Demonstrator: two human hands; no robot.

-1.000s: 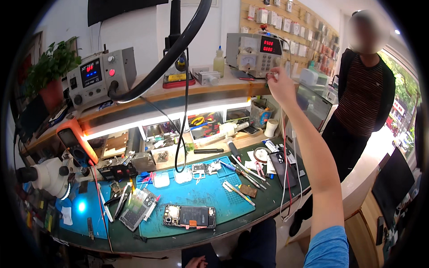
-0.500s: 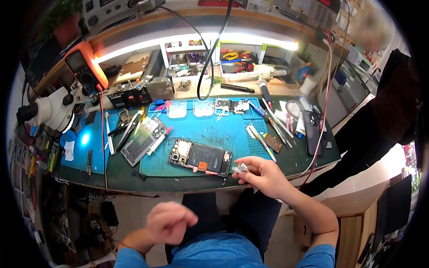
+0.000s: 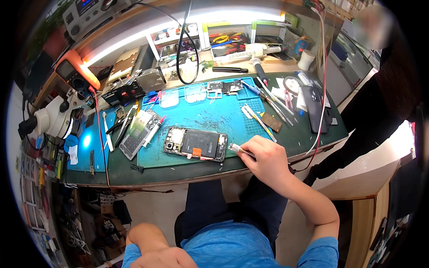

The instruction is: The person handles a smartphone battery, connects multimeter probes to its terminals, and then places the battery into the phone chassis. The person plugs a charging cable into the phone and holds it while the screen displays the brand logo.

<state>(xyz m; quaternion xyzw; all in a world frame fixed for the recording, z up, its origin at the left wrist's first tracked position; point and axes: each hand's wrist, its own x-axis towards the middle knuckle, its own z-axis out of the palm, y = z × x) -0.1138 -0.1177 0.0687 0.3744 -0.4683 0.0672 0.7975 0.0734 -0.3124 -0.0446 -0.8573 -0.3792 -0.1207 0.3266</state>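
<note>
An opened phone (image 3: 195,144) lies on the blue mat, its dark battery, an orange patch and bare inner parts showing. Just off its right end, my right hand (image 3: 267,161) pinches a white cable plug (image 3: 235,148), metal tip pointing at the phone. A small gap seems to separate the tip from the phone's edge. My left hand (image 3: 165,258) is at the lower edge, close to my body and away from the bench; its fingers are cut off by the frame.
Left of the phone lie a phone back part (image 3: 140,134) and tweezers (image 3: 128,123). An orange multimeter (image 3: 77,71) and a microscope (image 3: 51,117) stand further left. Screwdrivers (image 3: 272,105) and a dark phone (image 3: 316,109) lie right. A person (image 3: 371,102) stands beyond the bench.
My right hand has turned over, palm down, bringing the plug up to the phone's right end. My left hand has dropped back toward my body. The whole view has shifted slightly.
</note>
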